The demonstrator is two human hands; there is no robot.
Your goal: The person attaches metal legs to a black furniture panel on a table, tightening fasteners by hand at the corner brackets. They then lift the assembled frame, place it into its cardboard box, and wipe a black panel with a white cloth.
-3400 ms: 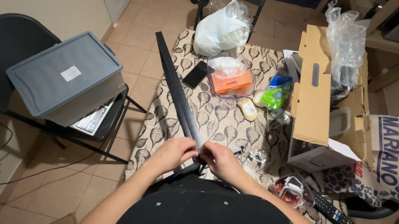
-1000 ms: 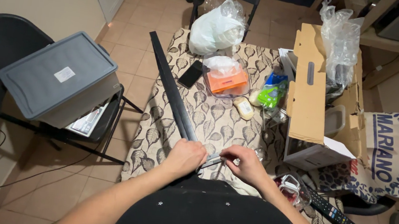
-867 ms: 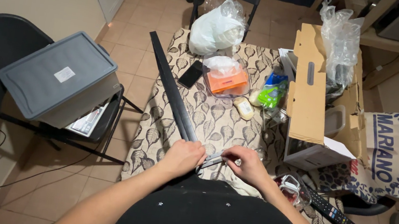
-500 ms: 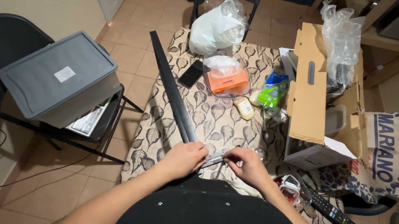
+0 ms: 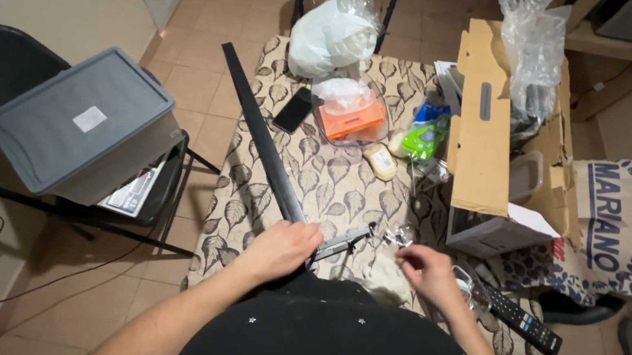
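A long black bar (image 5: 260, 137) lies slantwise across the leaf-patterned table (image 5: 346, 194), its near end at my body. My left hand (image 5: 283, 249) is closed around that near end. A small grey metal bracket (image 5: 344, 244) sticks out from the bar's end, just right of my left hand. My right hand (image 5: 425, 269) rests on the table's near edge, apart from the bracket, fingers curled beside some small clear-wrapped parts (image 5: 398, 235). Whether it pinches anything is too small to tell. A crumpled white piece (image 5: 384, 282) lies between my hands.
On a black chair at the left sits a grey lidded bin (image 5: 76, 123). The table holds a phone (image 5: 293, 109), an orange box in a clear tub (image 5: 350, 112), a white plastic bag (image 5: 332, 31), a tall cardboard box (image 5: 493, 145) and a remote (image 5: 518, 320).
My right hand has drawn away to the right from the bracket and the bar's end. My left hand keeps its hold on the bar.
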